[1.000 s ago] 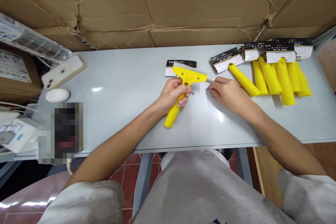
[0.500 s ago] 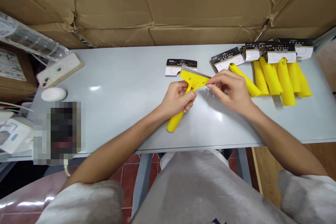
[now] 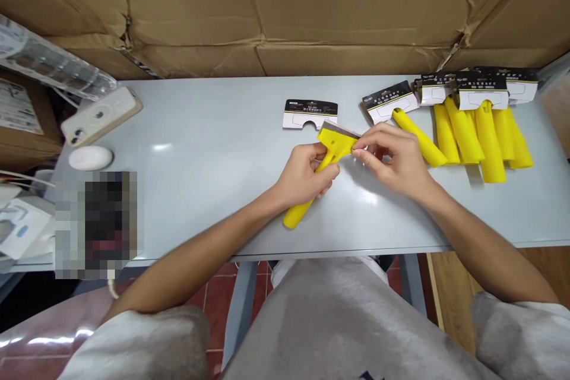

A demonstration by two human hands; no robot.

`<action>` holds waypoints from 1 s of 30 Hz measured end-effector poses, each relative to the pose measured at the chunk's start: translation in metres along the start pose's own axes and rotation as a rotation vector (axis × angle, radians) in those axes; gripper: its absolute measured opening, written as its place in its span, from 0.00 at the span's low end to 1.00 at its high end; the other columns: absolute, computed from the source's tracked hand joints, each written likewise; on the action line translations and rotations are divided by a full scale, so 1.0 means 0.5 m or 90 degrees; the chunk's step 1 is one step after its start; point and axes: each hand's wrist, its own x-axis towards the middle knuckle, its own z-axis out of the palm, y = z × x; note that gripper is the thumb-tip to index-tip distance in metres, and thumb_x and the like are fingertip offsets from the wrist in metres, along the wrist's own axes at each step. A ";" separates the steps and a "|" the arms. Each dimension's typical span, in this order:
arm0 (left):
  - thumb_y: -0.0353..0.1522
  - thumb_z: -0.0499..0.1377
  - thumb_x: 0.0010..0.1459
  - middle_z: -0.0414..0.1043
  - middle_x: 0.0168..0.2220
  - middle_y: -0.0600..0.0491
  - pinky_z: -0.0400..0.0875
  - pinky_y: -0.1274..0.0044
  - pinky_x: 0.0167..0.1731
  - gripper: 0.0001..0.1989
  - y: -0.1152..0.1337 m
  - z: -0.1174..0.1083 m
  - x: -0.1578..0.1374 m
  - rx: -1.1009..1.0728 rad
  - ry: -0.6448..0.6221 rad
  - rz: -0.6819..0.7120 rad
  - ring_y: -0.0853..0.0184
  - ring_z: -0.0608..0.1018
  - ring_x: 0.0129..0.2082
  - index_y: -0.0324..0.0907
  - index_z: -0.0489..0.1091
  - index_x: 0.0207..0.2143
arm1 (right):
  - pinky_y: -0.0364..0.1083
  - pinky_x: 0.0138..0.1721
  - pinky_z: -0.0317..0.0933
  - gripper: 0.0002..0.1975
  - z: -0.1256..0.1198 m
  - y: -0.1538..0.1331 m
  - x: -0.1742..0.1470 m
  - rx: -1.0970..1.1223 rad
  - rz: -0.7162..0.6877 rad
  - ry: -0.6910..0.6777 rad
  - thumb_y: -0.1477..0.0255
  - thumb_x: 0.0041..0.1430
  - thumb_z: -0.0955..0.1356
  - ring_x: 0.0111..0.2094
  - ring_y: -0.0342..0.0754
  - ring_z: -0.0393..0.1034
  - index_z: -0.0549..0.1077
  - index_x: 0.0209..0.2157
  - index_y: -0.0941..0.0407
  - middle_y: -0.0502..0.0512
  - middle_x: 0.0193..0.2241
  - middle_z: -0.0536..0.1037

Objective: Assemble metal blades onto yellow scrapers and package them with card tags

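Observation:
My left hand (image 3: 309, 175) is wrapped round the handle of a yellow scraper (image 3: 337, 143), whose head points up and away from me. A grey metal blade (image 3: 342, 129) lies along the far edge of that head. At the head's right end, the thumb and forefinger of my right hand (image 3: 392, 157) are pinched together against the corner. Whatever small piece they hold there is hidden by the fingertips. Just beyond the scraper, a black and white header card (image 3: 310, 114) with a half-round notch lies flat on the table.
Several yellow scraper handles (image 3: 492, 148) with black and white cards (image 3: 483, 95) lie at the right of the table (image 3: 200, 130). On the left are a phone (image 3: 100, 116), a white mouse (image 3: 91, 158) and a pixelated item (image 3: 107, 219). Brown cardboard (image 3: 312, 0) stands along the back.
The scraper's head has moved slightly right and toward me, with my left hand following. My right fingers remain pinched at its corner. The shiny bit below them no longer shows.

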 end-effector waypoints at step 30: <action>0.26 0.62 0.52 0.64 0.17 0.61 0.58 0.82 0.11 0.08 -0.010 0.005 0.004 -0.093 -0.071 -0.084 0.78 0.64 0.11 0.42 0.65 0.26 | 0.49 0.60 0.68 0.24 -0.008 0.019 0.001 -0.059 -0.168 -0.082 0.70 0.67 0.65 0.57 0.46 0.72 0.72 0.64 0.51 0.57 0.56 0.76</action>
